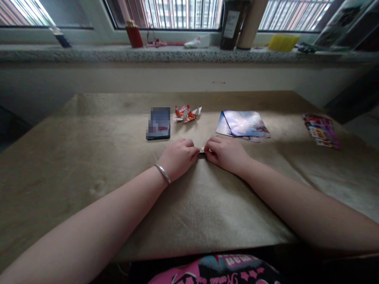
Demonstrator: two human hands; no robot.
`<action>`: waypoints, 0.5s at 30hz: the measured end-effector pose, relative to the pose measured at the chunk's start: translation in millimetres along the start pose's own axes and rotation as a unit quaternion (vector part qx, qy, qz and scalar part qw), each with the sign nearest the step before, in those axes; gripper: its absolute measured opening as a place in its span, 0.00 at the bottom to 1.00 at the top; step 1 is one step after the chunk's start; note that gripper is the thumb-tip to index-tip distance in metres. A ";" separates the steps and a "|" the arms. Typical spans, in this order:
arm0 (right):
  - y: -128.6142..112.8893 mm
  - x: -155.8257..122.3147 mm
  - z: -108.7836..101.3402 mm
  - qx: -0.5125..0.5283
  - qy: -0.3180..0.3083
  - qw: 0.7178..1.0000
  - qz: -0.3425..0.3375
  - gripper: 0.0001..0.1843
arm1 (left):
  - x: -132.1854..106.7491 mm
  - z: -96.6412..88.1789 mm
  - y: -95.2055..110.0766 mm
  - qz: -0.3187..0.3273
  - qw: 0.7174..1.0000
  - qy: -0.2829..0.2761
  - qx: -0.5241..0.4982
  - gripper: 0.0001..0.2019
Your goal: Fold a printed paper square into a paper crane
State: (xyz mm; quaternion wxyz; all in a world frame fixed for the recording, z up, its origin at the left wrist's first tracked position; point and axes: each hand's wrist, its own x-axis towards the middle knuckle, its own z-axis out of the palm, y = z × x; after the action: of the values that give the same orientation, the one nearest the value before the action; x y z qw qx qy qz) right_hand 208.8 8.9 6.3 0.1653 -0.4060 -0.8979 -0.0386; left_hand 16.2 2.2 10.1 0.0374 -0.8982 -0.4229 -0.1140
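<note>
Close together near the middle of the table, both hands pinch a small, narrow folded piece of paper. My left hand, with a silver bracelet on the wrist, grips its left end between closed fingers. At the other end, my right hand is closed on it in the same way. Only a short pale strip with a dark lower edge shows between the fingertips; the rest is hidden. Just beyond the hands lie crumpled-looking folded red and white papers, and a stack of glossy printed sheets is past the right hand.
A dark phone-like slab, partly pixelated, lies beyond the left hand. Colourful cards are at the table's right. The stone windowsill holds a red container, a dark bottle and a yellow block.
</note>
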 end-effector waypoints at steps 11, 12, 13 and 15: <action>-0.2 6.6 7.7 0.029 0.018 0.999 0.032 0.10 | 2.7 9.5 -11.3 -0.010 0.998 0.024 -0.066 0.11; 0.1 6.7 8.0 0.036 0.016 0.999 0.033 0.10 | 2.8 9.2 -10.8 -0.010 0.998 0.020 -0.061 0.10; 0.5 6.7 8.2 0.043 0.013 0.998 0.035 0.10 | 2.8 8.7 -10.3 -0.012 0.998 0.016 -0.057 0.09; 1.9 6.7 9.1 0.065 0.009 0.997 0.046 0.10 | 2.8 7.5 -9.3 -0.021 0.998 0.009 -0.056 0.08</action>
State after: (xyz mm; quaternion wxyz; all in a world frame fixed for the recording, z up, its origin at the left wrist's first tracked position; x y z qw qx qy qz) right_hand 203.7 16.8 -0.2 0.2010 -0.4345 -0.8776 0.0242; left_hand 12.1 11.5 3.2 -0.0114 -0.8886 -0.4346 -0.1462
